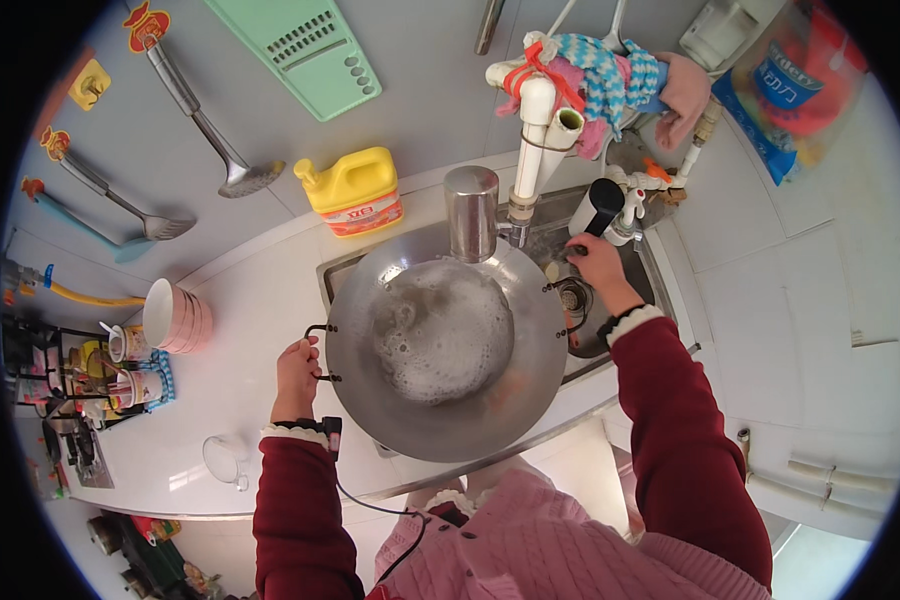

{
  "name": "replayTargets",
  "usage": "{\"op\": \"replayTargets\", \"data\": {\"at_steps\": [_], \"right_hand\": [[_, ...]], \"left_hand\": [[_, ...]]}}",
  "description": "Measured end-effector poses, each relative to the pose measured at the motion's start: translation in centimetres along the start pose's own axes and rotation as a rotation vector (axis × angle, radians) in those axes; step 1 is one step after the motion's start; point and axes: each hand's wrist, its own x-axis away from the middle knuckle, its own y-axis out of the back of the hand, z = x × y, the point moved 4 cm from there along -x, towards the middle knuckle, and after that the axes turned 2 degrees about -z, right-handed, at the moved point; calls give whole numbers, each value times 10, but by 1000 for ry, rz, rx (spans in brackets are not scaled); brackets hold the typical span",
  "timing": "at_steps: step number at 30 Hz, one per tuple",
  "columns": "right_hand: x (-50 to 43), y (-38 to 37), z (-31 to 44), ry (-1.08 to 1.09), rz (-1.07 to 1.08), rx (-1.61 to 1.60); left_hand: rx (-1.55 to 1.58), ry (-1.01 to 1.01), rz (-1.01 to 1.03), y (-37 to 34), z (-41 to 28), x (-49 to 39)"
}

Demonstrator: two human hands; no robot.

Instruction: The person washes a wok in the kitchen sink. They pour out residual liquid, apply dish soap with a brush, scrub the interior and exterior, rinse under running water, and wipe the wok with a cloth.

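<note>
A large metal wok [442, 431] with foamy water [446, 337] in it rests across the counter and the sink [649, 277]. My left hand [298, 371] is closed on the wok's left wire handle [313, 330]. The wok's right handle [589, 304] is free of any hand. Beyond it, over the sink, my right hand [598, 264] has its fingers curled at a small dark thing [576, 250] beside a black-and-white cylinder [598, 206]; whether it grips the dark thing is unclear. A metal cylindrical tap fitting [472, 214] hangs over the wok's far rim.
A yellow detergent jug [356, 191] stands behind the wok. Stacked pink bowls [176, 315] and a glass mug [225, 459] sit left on the counter. Spatulas [251, 180] and a green grater [322, 67] hang on the wall. Cloths [607, 82] drape over white pipes [529, 157].
</note>
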Motion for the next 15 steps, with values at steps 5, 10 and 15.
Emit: {"op": "replayTargets", "data": {"at_steps": [5,10,15], "right_hand": [[28,18,24,182,36,-17],[27,-29,31,123,401,351],[14,-47,21,85,407,304]], "left_hand": [[4,21,-1,0,-2,3],[-12,34,26,-2,-5,6],[-5,29,-13,1,-2,7]]}}
